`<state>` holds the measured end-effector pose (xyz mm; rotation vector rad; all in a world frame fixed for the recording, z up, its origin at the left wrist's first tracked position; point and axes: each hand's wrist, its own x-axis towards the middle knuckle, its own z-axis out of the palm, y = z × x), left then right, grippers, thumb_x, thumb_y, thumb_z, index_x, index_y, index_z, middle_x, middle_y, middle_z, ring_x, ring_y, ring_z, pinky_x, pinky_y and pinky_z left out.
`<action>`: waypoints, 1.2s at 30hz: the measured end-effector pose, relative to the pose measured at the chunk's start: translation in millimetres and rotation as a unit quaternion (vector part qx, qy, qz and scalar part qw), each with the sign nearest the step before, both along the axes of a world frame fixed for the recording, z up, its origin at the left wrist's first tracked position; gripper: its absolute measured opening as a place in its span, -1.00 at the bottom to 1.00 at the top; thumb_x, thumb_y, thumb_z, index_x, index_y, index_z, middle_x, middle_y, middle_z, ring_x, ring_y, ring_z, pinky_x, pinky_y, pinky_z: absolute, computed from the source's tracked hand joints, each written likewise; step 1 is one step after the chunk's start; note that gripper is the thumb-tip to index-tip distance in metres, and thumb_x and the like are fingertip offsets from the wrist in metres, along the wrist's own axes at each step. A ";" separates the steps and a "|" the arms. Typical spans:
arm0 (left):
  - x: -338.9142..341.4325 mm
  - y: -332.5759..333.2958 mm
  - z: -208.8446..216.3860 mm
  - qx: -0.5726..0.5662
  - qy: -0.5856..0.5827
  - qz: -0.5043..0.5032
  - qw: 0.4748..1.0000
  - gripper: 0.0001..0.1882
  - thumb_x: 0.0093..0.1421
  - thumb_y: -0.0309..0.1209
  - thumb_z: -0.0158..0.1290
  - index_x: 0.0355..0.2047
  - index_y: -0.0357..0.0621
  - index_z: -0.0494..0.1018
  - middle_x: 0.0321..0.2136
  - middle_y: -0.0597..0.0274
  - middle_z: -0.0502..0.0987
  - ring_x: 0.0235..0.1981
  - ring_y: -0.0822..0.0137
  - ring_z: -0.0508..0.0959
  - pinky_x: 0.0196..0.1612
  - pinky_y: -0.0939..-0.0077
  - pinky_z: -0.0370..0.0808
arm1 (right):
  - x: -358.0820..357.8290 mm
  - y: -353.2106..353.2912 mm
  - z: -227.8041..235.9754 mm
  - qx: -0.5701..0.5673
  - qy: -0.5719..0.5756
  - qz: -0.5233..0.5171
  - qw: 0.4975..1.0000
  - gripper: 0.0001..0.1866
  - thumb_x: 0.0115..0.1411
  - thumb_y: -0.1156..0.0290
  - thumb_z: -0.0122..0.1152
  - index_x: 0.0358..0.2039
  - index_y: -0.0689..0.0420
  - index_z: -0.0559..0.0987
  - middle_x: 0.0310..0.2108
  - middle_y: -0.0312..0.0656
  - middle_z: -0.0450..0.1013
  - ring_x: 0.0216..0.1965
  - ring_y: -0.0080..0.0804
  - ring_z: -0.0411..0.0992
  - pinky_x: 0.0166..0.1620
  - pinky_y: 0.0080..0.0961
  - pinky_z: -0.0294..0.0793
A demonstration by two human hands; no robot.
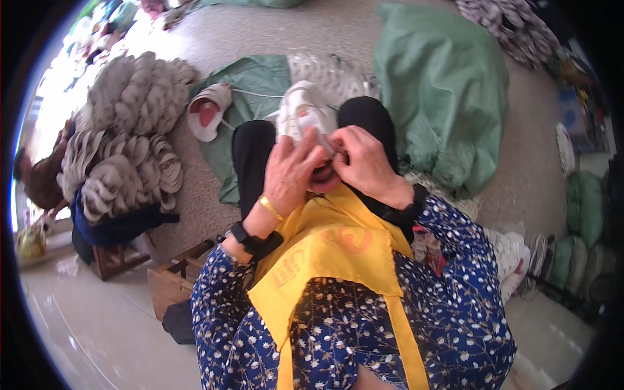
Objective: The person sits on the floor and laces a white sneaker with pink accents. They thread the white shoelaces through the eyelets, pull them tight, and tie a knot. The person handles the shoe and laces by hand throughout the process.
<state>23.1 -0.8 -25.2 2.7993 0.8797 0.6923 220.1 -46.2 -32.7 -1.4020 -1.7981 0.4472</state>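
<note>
A white shoe [304, 104] rests between my knees, toe pointing away from me, its dark opening partly covered by my fingers. My left hand [292, 172] is closed on the shoe's near left side, fingers bent over the upper by the opening. On the other side my right hand [366, 161] is closed in a pinch at the lacing edge; what lies in its fingertips is too small to make out. Beyond my left knee a second white shoe [209, 114] with a red inside lies tilted on a green sheet [224, 162], a loose white lace trailing from it.
Stacked bundles of greyish-white shoe parts [140, 97] stand at the left over a wooden stool [117, 260]. A wooden crate-like seat [169, 286] is near my left elbow. A bulging green sack [442, 91] stands right of my knees, and more bundles [513, 29] lie far right.
</note>
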 end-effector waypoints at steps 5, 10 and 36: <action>3.4 -4.3 2.0 -0.058 -0.023 0.029 0.998 -0.72 0.03 -0.56 0.18 -0.20 -0.12 0.50 0.20 0.16 0.48 -0.15 0.00 0.43 -0.03 0.22 0.46 | -0.2 -8.5 -3.2 0.015 0.020 -0.002 1.000 -0.67 0.01 0.63 0.22 -0.17 0.21 0.44 -0.29 0.00 0.42 -0.13 0.06 0.46 -0.06 -0.09 0.50; 5.1 -5.9 -0.2 -0.057 -0.021 0.023 0.998 -0.68 0.03 -0.60 0.17 -0.16 -0.14 0.47 0.23 0.18 0.46 -0.13 -0.01 0.41 0.04 0.22 0.43 | 19.6 -37.5 -1.7 -0.014 0.088 0.008 0.996 -0.64 0.15 0.69 0.22 -0.01 0.24 0.53 -0.21 -0.06 0.50 -0.29 -0.22 0.57 -0.20 -0.36 0.59; 3.4 -4.7 1.3 0.001 0.013 0.013 1.000 -0.74 0.21 -0.50 0.13 -0.10 -0.13 0.39 0.23 0.13 0.47 -0.20 0.08 0.42 0.01 0.25 0.36 | 182.4 -261.5 -272.8 -0.247 -0.111 -0.288 0.919 -0.73 0.05 0.61 0.24 -0.18 0.26 0.63 -0.22 0.10 0.53 -0.19 0.12 0.54 -0.10 -0.08 0.54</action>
